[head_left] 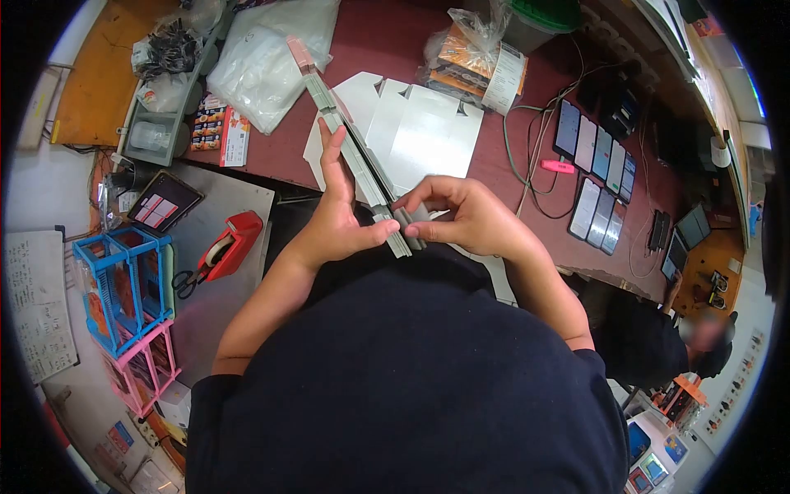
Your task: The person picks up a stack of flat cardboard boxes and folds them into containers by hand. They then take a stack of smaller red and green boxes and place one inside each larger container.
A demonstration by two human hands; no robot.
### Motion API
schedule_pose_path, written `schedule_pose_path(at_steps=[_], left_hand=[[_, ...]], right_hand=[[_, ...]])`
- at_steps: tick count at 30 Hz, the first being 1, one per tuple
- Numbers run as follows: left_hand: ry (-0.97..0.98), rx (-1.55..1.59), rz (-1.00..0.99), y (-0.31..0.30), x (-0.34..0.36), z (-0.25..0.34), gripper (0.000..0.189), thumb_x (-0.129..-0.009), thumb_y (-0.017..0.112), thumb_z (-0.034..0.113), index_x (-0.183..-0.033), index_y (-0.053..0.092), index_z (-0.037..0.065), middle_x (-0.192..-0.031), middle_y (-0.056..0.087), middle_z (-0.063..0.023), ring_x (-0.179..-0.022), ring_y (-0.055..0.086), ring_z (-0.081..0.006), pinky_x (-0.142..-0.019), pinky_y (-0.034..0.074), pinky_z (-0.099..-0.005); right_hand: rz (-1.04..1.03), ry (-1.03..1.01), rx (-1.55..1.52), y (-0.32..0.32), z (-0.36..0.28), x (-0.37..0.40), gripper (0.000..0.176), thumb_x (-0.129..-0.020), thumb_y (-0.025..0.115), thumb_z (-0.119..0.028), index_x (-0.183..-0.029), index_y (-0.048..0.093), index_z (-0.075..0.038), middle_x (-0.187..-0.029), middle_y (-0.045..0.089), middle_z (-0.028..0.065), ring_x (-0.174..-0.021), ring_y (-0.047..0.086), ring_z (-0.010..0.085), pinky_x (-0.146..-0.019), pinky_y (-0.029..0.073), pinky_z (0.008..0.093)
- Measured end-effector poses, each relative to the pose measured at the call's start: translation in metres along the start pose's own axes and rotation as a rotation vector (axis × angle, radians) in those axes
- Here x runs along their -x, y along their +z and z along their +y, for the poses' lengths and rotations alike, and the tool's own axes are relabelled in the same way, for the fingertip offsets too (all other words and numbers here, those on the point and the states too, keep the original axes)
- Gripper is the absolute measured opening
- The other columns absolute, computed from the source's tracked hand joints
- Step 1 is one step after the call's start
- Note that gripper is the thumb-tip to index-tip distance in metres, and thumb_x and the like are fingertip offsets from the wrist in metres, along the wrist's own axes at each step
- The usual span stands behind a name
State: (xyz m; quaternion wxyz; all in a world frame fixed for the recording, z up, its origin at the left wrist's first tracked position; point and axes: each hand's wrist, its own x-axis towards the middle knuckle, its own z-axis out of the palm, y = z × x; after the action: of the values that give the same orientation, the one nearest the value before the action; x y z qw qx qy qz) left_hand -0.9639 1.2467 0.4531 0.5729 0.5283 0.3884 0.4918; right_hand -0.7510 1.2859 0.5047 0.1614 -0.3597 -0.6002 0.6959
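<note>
A long stack of folded pale grey-green cardboard pieces (352,152), pinkish at its far end, stands on edge in front of my body, slanting from upper left to lower right. My left hand (329,230) is closed around its near left side, with the thumb on the near end and the fingers up along its side. At the near right edge, my right hand (473,218) pinches a few of the layers between thumb and fingers, and these fan slightly apart from the rest. Behind the stack, white die-cut cardboard sheets (436,132) lie flat on the reddish table (378,41).
Several phones (605,152) and a pink marker (558,166) lie to the right among cables. Plastic-wrapped packs (477,62) stand at the back. A red tape dispenser (234,243), scissors (188,282) and a blue rack (123,284) are left. Another person (650,342) is at right.
</note>
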Motion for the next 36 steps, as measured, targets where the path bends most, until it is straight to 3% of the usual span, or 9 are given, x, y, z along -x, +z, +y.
schedule_pose_path(at_steps=[3,5,6,8,14,27,33,35,36], left_hand=[[0.002,-0.012,-0.002,-0.001,0.0,-0.001,0.126,-0.063,0.079,0.019,-0.148,-0.015,0.015,-0.151,-0.031,-0.017,-0.144,-0.012,-0.0285,-0.116,0.003,-0.0431],[0.007,-0.025,-0.008,0.0,0.0,-0.001,0.126,-0.064,0.079,0.019,-0.148,-0.015,0.015,-0.151,-0.031,-0.0171,-0.144,-0.013,-0.0285,-0.116,0.003,-0.0432],[0.015,-0.023,-0.008,0.0,-0.001,-0.001,0.126,-0.064,0.079,0.02,-0.148,-0.015,0.015,-0.15,-0.031,-0.0174,-0.144,-0.013,-0.0286,-0.116,0.002,-0.0433],[0.023,-0.023,-0.009,0.0,-0.002,-0.001,0.126,-0.064,0.079,0.02,-0.148,-0.015,0.014,-0.15,-0.031,-0.0178,-0.144,-0.013,-0.0288,-0.116,0.002,-0.0434],[0.033,-0.043,-0.007,0.0,-0.003,-0.003,0.126,-0.065,0.079,0.021,-0.147,-0.015,0.014,-0.15,-0.032,-0.0185,-0.144,-0.013,-0.0294,-0.116,0.002,-0.0434],[0.015,-0.013,-0.012,0.002,-0.004,-0.002,0.125,-0.064,0.078,0.02,-0.147,-0.015,0.014,-0.15,-0.031,-0.0187,-0.144,-0.012,-0.0296,-0.116,0.003,-0.0425],[0.025,-0.023,-0.019,0.002,-0.006,-0.003,0.125,-0.064,0.078,0.02,-0.147,-0.015,0.014,-0.15,-0.032,-0.0192,-0.144,-0.011,-0.0301,-0.116,0.003,-0.0427],[0.03,-0.038,-0.021,0.002,-0.006,-0.003,0.125,-0.064,0.078,0.021,-0.148,-0.015,0.014,-0.15,-0.032,-0.0193,-0.144,-0.011,-0.0302,-0.116,0.003,-0.0429],[0.029,-0.024,-0.021,0.002,-0.006,-0.003,0.126,-0.064,0.079,0.021,-0.148,-0.015,0.014,-0.15,-0.032,-0.0191,-0.145,-0.01,-0.0303,-0.116,0.003,-0.043]], right_hand=[[0.073,-0.056,-0.178,0.002,0.002,0.001,0.009,-0.083,0.067,-0.005,-0.089,0.065,0.001,-0.097,0.067,0.0092,-0.087,0.061,0.0131,-0.079,0.05,0.029],[-0.022,-0.257,0.177,-0.004,0.005,-0.001,0.007,-0.083,0.063,0.0,-0.089,0.068,0.001,-0.103,0.068,0.012,-0.092,0.064,0.0168,-0.082,0.05,0.0297],[-0.021,-0.257,0.177,-0.003,0.002,0.001,0.007,-0.083,0.063,0.0,-0.089,0.068,0.001,-0.103,0.068,0.012,-0.092,0.064,0.0168,-0.082,0.05,0.0297],[0.018,-0.15,0.123,0.002,-0.007,0.004,0.01,-0.08,0.071,-0.006,-0.088,0.07,0.0,-0.102,0.069,0.0118,-0.089,0.065,0.0185,-0.079,0.05,0.031],[0.052,-0.133,0.164,0.002,-0.004,0.001,0.022,-0.072,0.081,-0.015,-0.088,0.072,-0.003,-0.099,0.07,0.0094,-0.087,0.065,0.0168,-0.075,0.049,0.0298],[0.04,-0.114,0.113,-0.002,-0.004,0.001,0.018,-0.074,0.08,-0.012,-0.087,0.072,-0.003,-0.1,0.07,0.0103,-0.089,0.065,0.0178,-0.076,0.049,0.0295],[0.01,-0.056,0.072,-0.005,-0.008,0.003,0.018,-0.076,0.078,-0.011,-0.09,0.071,-0.002,-0.1,0.07,0.009,-0.091,0.064,0.0136,-0.08,0.049,0.0286],[0.014,0.056,-0.271,-0.004,0.001,0.004,0.021,-0.078,0.076,-0.008,-0.095,0.068,0.0,-0.101,0.069,0.0092,-0.093,0.062,0.0115,-0.081,0.049,0.027],[0.014,0.056,-0.272,-0.005,0.001,0.004,0.021,-0.078,0.076,-0.008,-0.095,0.068,0.0,-0.101,0.069,0.0092,-0.093,0.062,0.0115,-0.081,0.049,0.027]])
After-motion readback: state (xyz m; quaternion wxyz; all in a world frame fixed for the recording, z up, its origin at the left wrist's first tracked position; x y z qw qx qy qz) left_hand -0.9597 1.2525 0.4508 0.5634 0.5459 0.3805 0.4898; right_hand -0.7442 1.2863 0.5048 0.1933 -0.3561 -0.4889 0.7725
